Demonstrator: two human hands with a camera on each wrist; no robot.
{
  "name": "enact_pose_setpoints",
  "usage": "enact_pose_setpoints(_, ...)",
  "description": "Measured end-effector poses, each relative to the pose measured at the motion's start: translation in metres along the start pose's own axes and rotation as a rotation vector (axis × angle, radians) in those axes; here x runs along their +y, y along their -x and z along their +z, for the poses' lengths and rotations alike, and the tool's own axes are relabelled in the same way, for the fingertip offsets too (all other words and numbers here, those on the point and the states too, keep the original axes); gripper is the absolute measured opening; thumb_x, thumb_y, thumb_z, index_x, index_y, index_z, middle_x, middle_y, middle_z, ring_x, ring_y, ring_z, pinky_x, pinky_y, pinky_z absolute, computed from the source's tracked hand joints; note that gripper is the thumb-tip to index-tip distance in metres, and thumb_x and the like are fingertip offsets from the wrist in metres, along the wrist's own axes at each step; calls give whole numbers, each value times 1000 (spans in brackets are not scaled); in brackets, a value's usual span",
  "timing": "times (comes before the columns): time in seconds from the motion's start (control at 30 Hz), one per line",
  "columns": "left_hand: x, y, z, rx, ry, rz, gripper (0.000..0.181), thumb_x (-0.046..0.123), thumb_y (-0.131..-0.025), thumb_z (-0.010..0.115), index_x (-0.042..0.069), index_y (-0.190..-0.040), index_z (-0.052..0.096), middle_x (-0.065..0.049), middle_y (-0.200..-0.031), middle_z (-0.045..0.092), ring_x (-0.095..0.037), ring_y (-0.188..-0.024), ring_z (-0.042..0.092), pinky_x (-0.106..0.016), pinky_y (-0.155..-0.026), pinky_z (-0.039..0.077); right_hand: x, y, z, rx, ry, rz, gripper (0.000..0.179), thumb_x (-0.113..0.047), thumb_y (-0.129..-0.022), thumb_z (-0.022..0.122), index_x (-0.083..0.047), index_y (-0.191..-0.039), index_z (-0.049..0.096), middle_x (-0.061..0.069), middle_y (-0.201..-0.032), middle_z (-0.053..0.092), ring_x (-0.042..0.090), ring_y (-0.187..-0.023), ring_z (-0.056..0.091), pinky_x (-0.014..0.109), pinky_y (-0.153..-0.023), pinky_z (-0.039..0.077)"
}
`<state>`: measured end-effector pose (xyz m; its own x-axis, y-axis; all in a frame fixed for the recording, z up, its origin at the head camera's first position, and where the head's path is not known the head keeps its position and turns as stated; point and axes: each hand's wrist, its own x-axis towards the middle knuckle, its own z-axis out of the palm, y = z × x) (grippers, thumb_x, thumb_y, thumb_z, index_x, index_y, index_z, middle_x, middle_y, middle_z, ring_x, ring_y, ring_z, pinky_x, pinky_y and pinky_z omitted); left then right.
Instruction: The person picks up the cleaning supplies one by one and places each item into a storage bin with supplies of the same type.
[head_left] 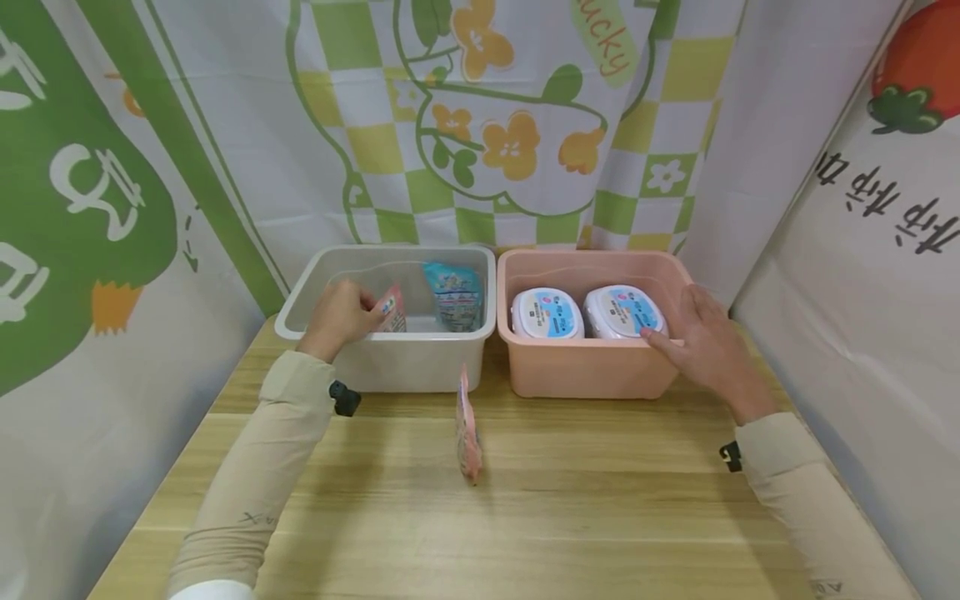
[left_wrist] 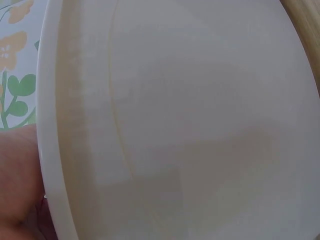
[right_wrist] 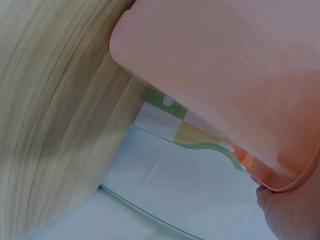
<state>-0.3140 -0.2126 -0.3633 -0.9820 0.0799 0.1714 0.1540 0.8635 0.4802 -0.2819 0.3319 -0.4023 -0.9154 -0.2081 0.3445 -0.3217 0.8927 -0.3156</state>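
Note:
In the head view my left hand [head_left: 341, 317] reaches over the rim of the light grey-white plastic bin [head_left: 408, 362] and pinches a small pink pouch [head_left: 392, 310] inside it. A blue pouch [head_left: 456, 296] leans at that bin's right end. My right hand [head_left: 708, 346] grips the right front corner of the pink bin [head_left: 592, 371], thumb over the front rim. Two white tubs with blue-printed lids, a left tub [head_left: 547, 314] and a right tub [head_left: 625, 312], sit in the pink bin. The left wrist view mostly shows the pale bin wall [left_wrist: 200, 100], with part of the hand beyond the rim.
A thin pink packet [head_left: 468, 429] stands edge-on upon the wooden table [head_left: 570, 517], in front of the gap between the bins. Behind the bins hangs a patterned curtain [head_left: 510, 125], with printed cloth walls on both sides.

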Motion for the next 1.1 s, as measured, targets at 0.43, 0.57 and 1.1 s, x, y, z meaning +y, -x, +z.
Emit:
enact_pose_setpoints(0.43,10,9,-18,-14,18,-29,21,15,-97,70,-4,-99,79,-21,-97,80,-28,-80,72,-31,-68,53,0,0,2,9,9,-8,74,-58,-100,64,8,-123,41,24,-117,45,47,-112,47,65,-94,42)
enact_pose_setpoints(0.57,15,13,-27,-9,14,-23,20,13,-96,68,-4,-100,78,-18,-90,80,-22,-70,72,-25,-60,50,-1,0,1,5,10,-4,73,-58,-100,64,7,-122,40,23,-114,44,47,-111,46,65,-93,42)
enact_pose_setpoints(1.1,51,40,-51,7,-27,42,27,23,-97,68,0,-104,81,-18,-103,82,-31,-91,78,-45,-78,61,-1,0,2,18,15,-9,72,-57,-99,66,7,-121,40,23,-113,45,47,-107,48,63,-87,44)
